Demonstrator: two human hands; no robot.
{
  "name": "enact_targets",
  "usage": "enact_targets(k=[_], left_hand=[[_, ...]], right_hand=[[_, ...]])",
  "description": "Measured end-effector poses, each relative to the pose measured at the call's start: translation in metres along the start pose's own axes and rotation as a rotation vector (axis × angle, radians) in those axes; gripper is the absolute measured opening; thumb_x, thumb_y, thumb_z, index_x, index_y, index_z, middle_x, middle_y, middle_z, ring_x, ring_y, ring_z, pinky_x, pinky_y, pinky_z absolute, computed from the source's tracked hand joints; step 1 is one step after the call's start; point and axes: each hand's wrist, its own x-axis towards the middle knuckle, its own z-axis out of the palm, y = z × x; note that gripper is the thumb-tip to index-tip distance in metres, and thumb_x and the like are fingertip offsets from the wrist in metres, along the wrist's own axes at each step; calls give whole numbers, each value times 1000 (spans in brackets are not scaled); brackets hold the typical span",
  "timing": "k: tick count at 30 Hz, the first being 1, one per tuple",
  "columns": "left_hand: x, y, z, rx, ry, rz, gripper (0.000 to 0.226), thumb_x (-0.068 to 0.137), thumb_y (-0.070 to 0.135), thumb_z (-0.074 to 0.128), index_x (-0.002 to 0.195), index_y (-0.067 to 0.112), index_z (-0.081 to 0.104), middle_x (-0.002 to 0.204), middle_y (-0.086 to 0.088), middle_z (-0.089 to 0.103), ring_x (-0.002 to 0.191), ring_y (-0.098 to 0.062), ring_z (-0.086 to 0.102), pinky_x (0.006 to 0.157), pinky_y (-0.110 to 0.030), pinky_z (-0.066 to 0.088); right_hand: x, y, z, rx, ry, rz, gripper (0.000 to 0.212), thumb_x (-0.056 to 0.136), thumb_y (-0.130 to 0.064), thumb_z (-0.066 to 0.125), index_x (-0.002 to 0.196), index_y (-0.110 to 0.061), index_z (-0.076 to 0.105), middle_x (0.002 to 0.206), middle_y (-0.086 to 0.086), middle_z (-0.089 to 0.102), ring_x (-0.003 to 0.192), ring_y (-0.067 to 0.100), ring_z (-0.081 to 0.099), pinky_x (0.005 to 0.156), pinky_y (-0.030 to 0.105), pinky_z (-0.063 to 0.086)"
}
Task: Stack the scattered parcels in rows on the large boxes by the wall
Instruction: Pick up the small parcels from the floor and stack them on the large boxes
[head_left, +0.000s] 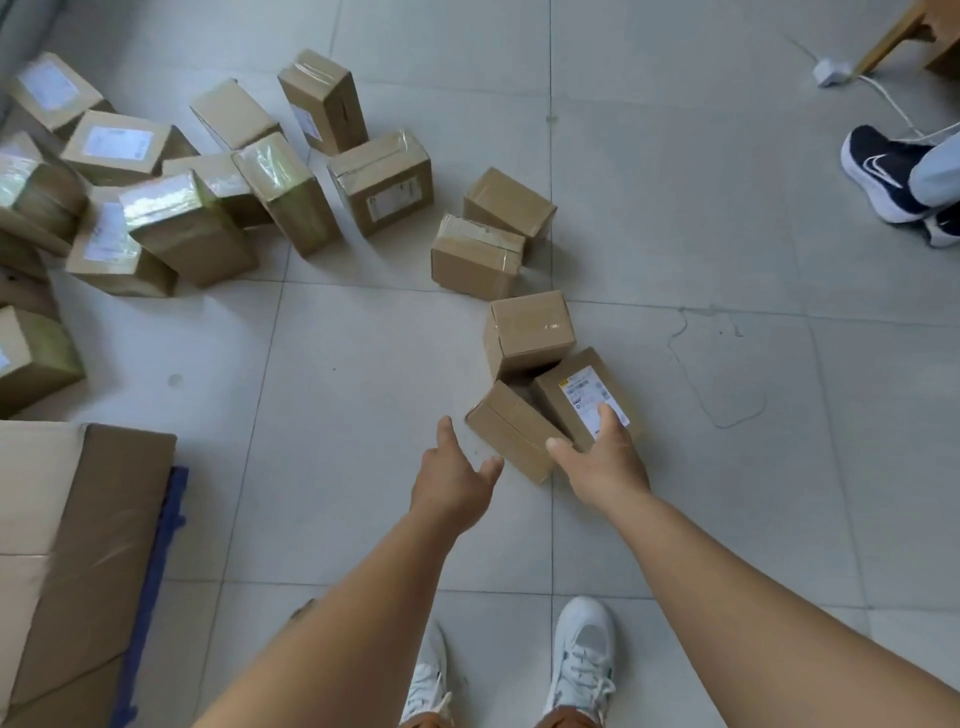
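While five parcels lie nearest on the floor tiles (363, 364), the right hand (605, 457) rests spread on the labelled parcel (582, 397), and the left hand (449, 480) hangs relaxed beside the plain parcel (511, 431).

No text can be read with certainty. A white shipping label (594, 397) with a yellow strip at its top and dark printed lines is borne by the parcel (582, 400) under the right hand (602, 460), but its print is too small to be made out. A white swoosh mark is shown on the side of a dark sneaker (883, 171) at the upper right, and blurred white labels are carried by several parcels at the upper left.
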Motion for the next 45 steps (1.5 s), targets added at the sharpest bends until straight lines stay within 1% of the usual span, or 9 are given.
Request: enact_targets(k=[9,13,16,19,22,26,31,37,45], left_hand=[[106,14,111,-46,-10,-123,83,94,45,51,153,17,0,151,-16,33,129,-31,45,94,-35,42],[149,24,151,-80,-9,-211,90,93,46,54,153,15,-6,156,-22,13,124,-32,49,83,-30,43],[178,27,172,-70,4,-238,99,91,50,55,152,13,-14,157,-21,-14,142,-38,23,93,-36,44],[204,28,179,-43,36,-291,108,86,59,56,150,14,-18,156,-18,-24,144,-44,-7,112,-54,20],[226,28,171,-5,101,-292,112,84,59,59,149,15,-21,154,-16,-29,143,-43,-15,112,-58,14],[250,27,147,207,344,-77,118,81,55,65,149,15,-22,157,-10,-25,146,-32,-16,114,-54,10],[278,69,99,536,558,389,114,81,26,69,148,27,-24,156,-2,-30,145,-23,-23,116,-47,-2],[312,104,63,862,384,520,107,80,17,67,151,29,-12,158,-1,-25,144,-26,-24,114,-57,-3],[320,109,50,980,354,493,127,65,28,79,151,26,-14,157,-8,0,141,-32,8,109,-45,20]], right_hand=[[126,88,30,-92,-76,38,85,87,-44,61,152,-18,13,154,3,24,133,27,37,102,38,39],[179,116,46,-154,-87,39,85,86,-44,61,152,-20,13,154,3,23,134,28,34,102,37,37],[215,129,56,-189,-53,55,84,82,-44,64,150,-23,18,150,3,25,133,31,32,101,38,38],[247,136,63,-235,-23,102,95,75,-50,69,148,-30,12,149,4,20,133,37,24,106,46,33],[263,139,70,-288,-28,134,113,68,-55,74,148,-37,-4,153,4,8,132,38,20,108,49,28],[265,125,86,-322,-38,117,128,61,-61,76,145,-41,-19,157,3,-4,134,36,18,105,52,26],[258,99,113,-299,-34,2,137,60,-67,75,144,-34,-28,155,3,-30,144,37,-15,105,67,17],[256,91,133,-438,-94,-72,143,56,-72,71,139,-31,-38,144,13,-45,139,42,-27,105,70,14],[262,84,124,-470,-35,-85,139,51,-75,68,141,-36,-31,150,13,-29,139,37,1,103,61,23]])
